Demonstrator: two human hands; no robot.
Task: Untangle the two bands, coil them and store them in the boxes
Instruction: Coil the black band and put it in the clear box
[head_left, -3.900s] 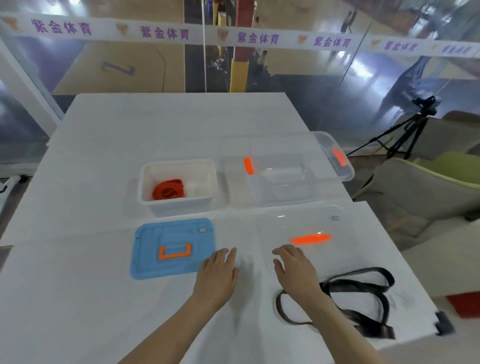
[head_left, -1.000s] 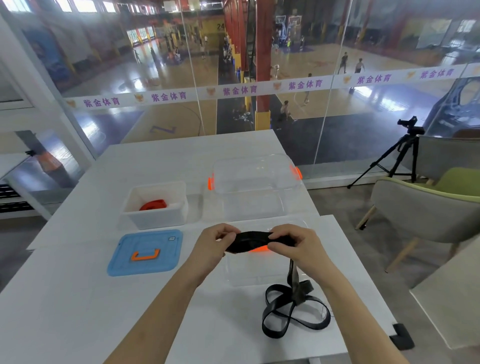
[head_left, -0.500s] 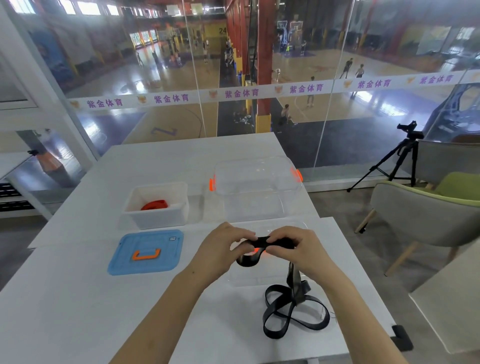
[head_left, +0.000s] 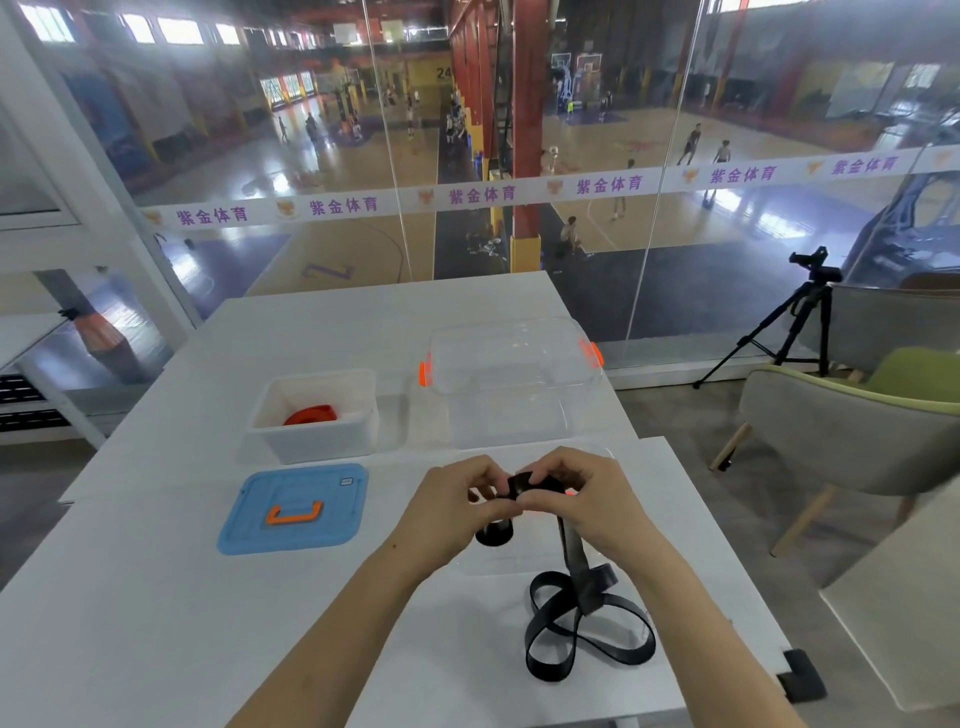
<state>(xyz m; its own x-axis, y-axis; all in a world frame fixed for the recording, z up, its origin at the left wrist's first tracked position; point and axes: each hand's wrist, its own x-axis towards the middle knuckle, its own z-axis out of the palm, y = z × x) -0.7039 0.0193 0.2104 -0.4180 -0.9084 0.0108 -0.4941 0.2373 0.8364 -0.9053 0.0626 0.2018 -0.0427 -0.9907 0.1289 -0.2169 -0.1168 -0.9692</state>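
Both my hands are raised over the table (head_left: 156, 623), pinching one end of the black band (head_left: 582, 618): left hand (head_left: 457, 504) and right hand (head_left: 582, 499) closed on the started coil. Its tail hangs down to loose loops on the table. Risk: the coil springs open if either pinch slackens, or the loops snag. Count: two bands, the orange band (head_left: 310, 414) already in the white box (head_left: 317, 431); two boxes, the clear box (head_left: 509, 384) empty; one blue lid (head_left: 293, 512).

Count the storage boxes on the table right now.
2. A small white plastic box at left holds the coiled orange band; a larger clear plastic box with orange latches stands to its right. Nothing hides others.
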